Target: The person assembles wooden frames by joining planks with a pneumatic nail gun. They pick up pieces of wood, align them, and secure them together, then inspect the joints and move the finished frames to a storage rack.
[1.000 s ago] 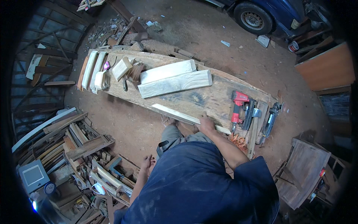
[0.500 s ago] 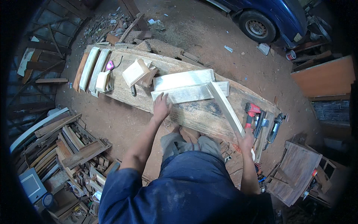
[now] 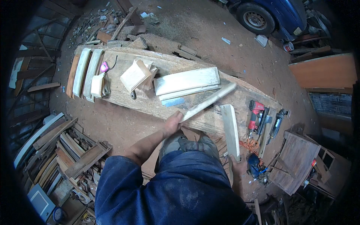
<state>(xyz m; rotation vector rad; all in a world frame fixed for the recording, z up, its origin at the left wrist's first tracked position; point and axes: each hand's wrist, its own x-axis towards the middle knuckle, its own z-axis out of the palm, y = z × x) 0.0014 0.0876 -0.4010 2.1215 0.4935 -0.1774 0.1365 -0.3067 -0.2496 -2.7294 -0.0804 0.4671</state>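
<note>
Your left hand [image 3: 173, 123] has moved, gripping a pale strip [image 3: 209, 102]; your right hand [image 3: 239, 165] grips a grey board [image 3: 229, 129]; steady both.

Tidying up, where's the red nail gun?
The red nail gun is at the head view's right, on the wooden workbench, left of the dark angle grinder.

Premises: a roughly kept woodworking workshop. Evidence noted: a worn wooden workbench [image 3: 206, 120] bearing pale cut boards [image 3: 187, 80], a red nail gun [image 3: 253, 118], a power grinder [image 3: 277, 123] and a pink tape measure [image 3: 104, 67]; timber offcuts [image 3: 67, 152] heaped at left; debris [image 3: 225, 40] scattered over a brown floor [image 3: 120, 129]. A blue vehicle [image 3: 290, 17] stands beyond the workbench, lending the space the look of a garage
</note>
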